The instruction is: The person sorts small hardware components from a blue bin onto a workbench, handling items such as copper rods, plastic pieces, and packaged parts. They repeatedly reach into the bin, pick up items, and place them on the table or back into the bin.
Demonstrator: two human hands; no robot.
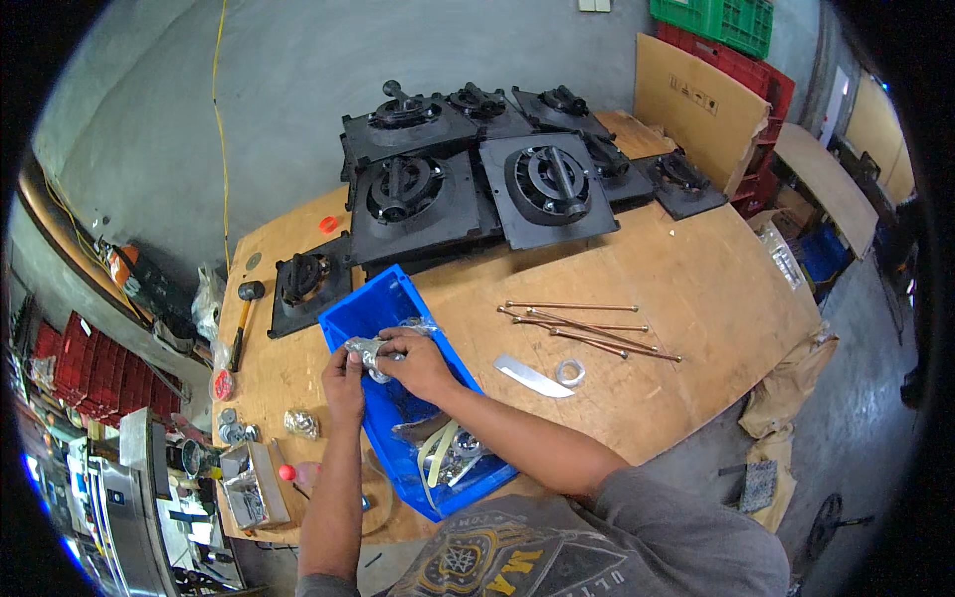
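Over a blue plastic bin (373, 413), both my hands grip a small silvery packet (368, 350) that looks like a clear plastic bag; what is inside it I cannot make out. My left hand (344, 386) pinches its near left side. From the right, my right hand (418, 364) closes its fingers on the packet. Further clear plastic wrapping (420, 325) lies in the bin just beyond my right hand. Pale curved strips (438, 456) and shiny metal parts (463, 460) rest in the bin's near end, partly under my right forearm.
Black burner assemblies on square plates (557, 184) are piled at the back of the wooden table (686, 269). Several copper-coloured rods (587, 326), a white blade-like strip (532, 376) and a tape roll (570, 373) lie right of the bin. At left are a mallet (242, 323) and an open box (254, 486).
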